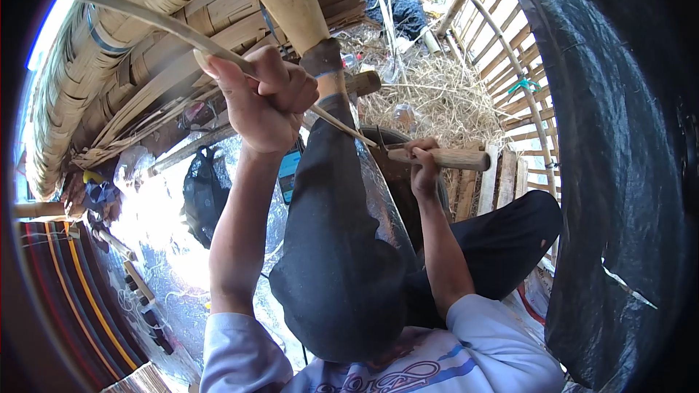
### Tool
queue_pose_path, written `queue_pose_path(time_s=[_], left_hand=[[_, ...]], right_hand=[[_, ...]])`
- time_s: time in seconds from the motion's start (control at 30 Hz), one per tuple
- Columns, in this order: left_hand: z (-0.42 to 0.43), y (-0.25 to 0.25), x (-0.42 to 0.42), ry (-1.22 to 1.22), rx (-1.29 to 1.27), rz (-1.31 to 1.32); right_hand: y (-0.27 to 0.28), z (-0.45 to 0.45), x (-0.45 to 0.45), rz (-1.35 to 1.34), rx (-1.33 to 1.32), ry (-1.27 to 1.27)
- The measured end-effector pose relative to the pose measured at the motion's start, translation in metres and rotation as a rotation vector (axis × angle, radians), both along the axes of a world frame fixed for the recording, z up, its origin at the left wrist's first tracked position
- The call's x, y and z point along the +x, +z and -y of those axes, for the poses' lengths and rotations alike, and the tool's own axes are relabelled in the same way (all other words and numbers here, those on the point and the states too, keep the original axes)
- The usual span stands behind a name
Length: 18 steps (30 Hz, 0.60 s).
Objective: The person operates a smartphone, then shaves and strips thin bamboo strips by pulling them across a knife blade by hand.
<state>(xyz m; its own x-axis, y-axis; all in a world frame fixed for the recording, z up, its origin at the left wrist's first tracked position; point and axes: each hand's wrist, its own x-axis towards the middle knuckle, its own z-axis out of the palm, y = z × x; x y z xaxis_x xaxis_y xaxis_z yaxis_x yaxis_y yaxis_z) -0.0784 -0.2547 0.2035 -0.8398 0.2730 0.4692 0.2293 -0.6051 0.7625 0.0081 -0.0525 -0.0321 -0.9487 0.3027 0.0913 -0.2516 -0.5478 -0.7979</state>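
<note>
My left hand (266,94) is raised and closed around a long, thin bamboo strip (156,18), which slants from the upper left down to the middle. Lower and to the right, my right hand (424,167) grips a knife by its thick wooden handle (462,159). The dark blade (380,147) meets the strip's lower end; the exact contact is too small to make out. Between my arms rises a dark-clothed shape (335,240), apparently a bent knee. Another dark trouser leg (510,236) is folded out to the right.
A woven bamboo wall (211,22) and a thick bamboo pole (280,0) stand close at the upper left. Straw (444,98) litters the ground ahead. A slatted bamboo fence (520,87) and dark plastic sheeting (611,102) line the right. A black bag (204,193) lies left.
</note>
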Motion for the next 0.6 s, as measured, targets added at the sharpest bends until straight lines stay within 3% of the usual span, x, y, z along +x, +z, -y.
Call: queue_pose_path(time_s=[0.07,0.13,0.27,0.33,0.43,0.53,0.6], left_hand=[[-0.002,0.002,-0.001,0.011,-0.012,-0.010],[0.007,0.001,-0.003,0.067,0.070,0.052],[0.009,0.000,-0.001,0.036,0.064,0.027],[0.010,-0.003,0.002,0.045,0.067,0.031],[0.006,0.001,-0.002,0.055,0.059,0.009],[0.007,-0.002,-0.004,0.009,0.085,0.046],[0.006,-0.001,-0.001,0.042,0.056,0.021]], right_hand=[[-0.011,-0.001,-0.005,-0.025,0.037,-0.017],[-0.009,-0.013,-0.011,0.118,-0.056,-0.015],[0.007,-0.015,-0.019,0.002,0.106,0.126],[0.006,-0.004,-0.016,-0.052,0.015,0.172],[-0.014,0.000,-0.008,0.128,0.266,0.108],[-0.018,-0.010,-0.009,0.204,0.315,0.089],[-0.010,-0.007,-0.010,0.180,0.210,0.059]])
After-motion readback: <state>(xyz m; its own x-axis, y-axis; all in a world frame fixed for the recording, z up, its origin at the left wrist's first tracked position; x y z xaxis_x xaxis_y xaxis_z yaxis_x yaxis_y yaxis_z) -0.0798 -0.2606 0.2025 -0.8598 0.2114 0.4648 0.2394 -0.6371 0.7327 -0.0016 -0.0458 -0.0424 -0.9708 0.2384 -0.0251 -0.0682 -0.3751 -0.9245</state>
